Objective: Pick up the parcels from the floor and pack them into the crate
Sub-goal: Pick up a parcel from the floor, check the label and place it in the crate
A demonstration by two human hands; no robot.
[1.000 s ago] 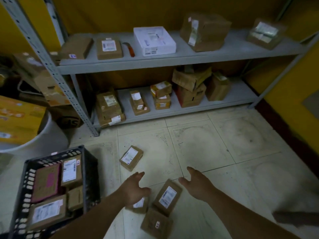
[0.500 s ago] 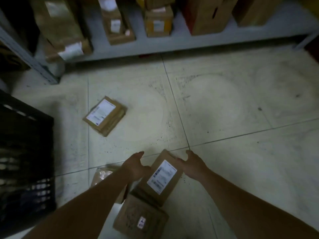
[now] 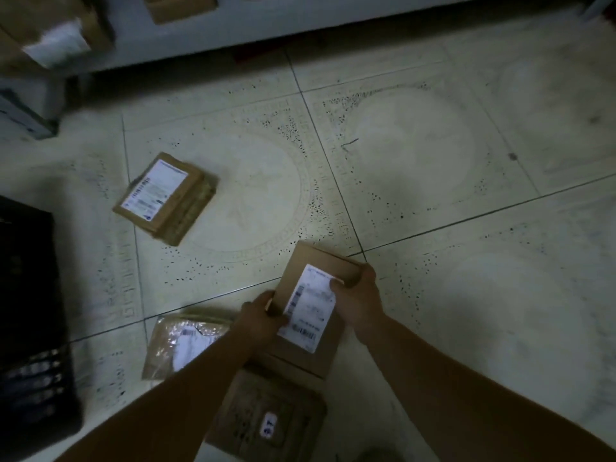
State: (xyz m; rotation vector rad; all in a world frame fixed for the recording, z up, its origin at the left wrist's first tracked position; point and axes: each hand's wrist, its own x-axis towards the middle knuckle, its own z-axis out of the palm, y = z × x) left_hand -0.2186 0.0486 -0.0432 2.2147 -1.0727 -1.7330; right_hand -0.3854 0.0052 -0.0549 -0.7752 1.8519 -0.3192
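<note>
Cardboard parcel [image 3: 320,261] is held between both hands, label side up, its long side running away from the person. Left hand [image 3: 258,320] grips the near-left edge, thumb curled onto the top face beside the white label [image 3: 310,311]. Right hand [image 3: 360,296] wraps the far-right edge, thumb pressed on the label's upper corner. Both grips are closed on the parcel; the fingers beneath it are hidden. Cannot tell whether the parcel is clear of the floor [image 3: 433,161]: its near end overlaps the next parcel.

Nearer than the grip: dark parcel [image 3: 270,418], flat on the tiles, small white sticker on top, its far edge under the held parcel's near end.

Just left of the grip, partly under the left forearm: wrapped parcel [image 3: 176,345], shiny film, white label, lying flat.

Further left and beyond the grip: fourth parcel [image 3: 166,198], flat, label up, well apart from the other three.

Far left of the grip: crate [image 3: 30,328], black, slotted wall, cut by the frame edge. Only its outer wall shows; contents cannot be told.

Floor is pale speckled tile with dark joints. Beyond the grip, along the top edge: grey shelf [image 3: 300,15] carrying brown boxes [image 3: 56,31], blurred.
</note>
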